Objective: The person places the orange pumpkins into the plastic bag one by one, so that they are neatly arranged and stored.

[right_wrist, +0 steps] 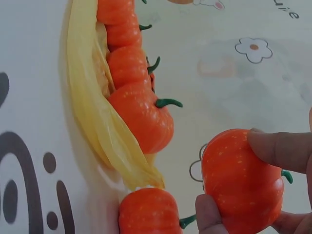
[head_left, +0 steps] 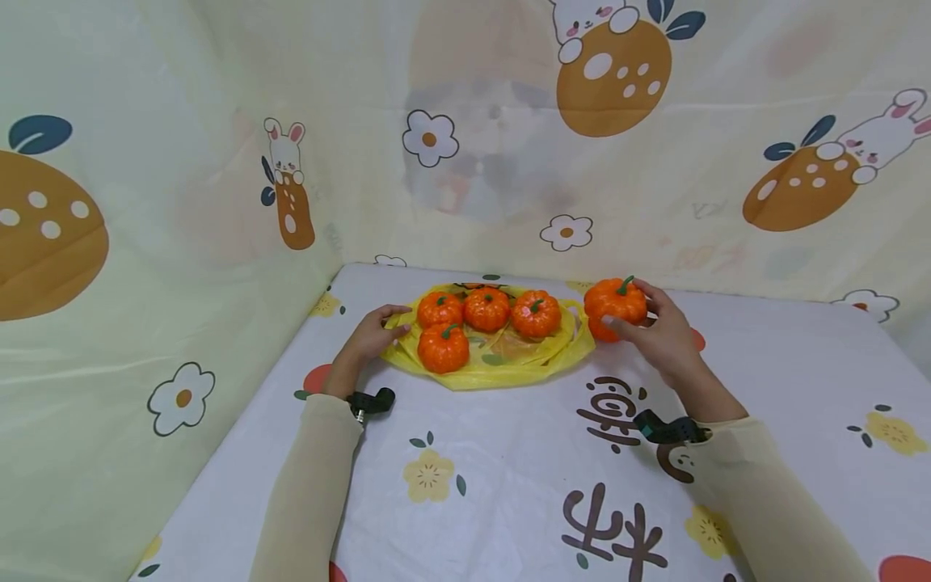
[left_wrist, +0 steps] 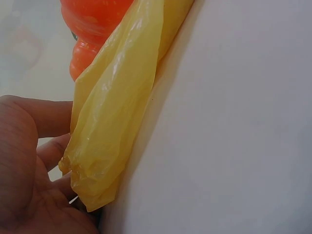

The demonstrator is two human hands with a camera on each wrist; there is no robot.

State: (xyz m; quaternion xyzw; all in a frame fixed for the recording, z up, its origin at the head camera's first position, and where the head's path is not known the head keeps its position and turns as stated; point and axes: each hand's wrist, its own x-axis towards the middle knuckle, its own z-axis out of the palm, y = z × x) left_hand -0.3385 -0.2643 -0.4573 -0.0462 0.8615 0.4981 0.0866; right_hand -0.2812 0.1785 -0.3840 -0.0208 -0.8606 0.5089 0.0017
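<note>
My right hand (head_left: 665,331) grips an orange toy pumpkin (head_left: 614,299) with a green stem, thumb on the near side and fingers behind. Directly under it, another pumpkin (right_wrist: 148,212) sits by the right end of a yellow plastic bag (head_left: 494,377). Several more pumpkins (head_left: 537,314) lie on the spread bag, one of them (head_left: 443,348) in front of the others. At the bag's left end my left hand (head_left: 371,333) holds its edge. In the left wrist view the crumpled bag (left_wrist: 117,107) hides the left fingertips.
A white table (head_left: 502,453) printed with flowers and brown lettering bears everything. Behind it and on the left hang cream sheets (head_left: 349,178) with rabbit and flower prints. Dark wrist cameras (head_left: 371,402) are strapped to both wrists.
</note>
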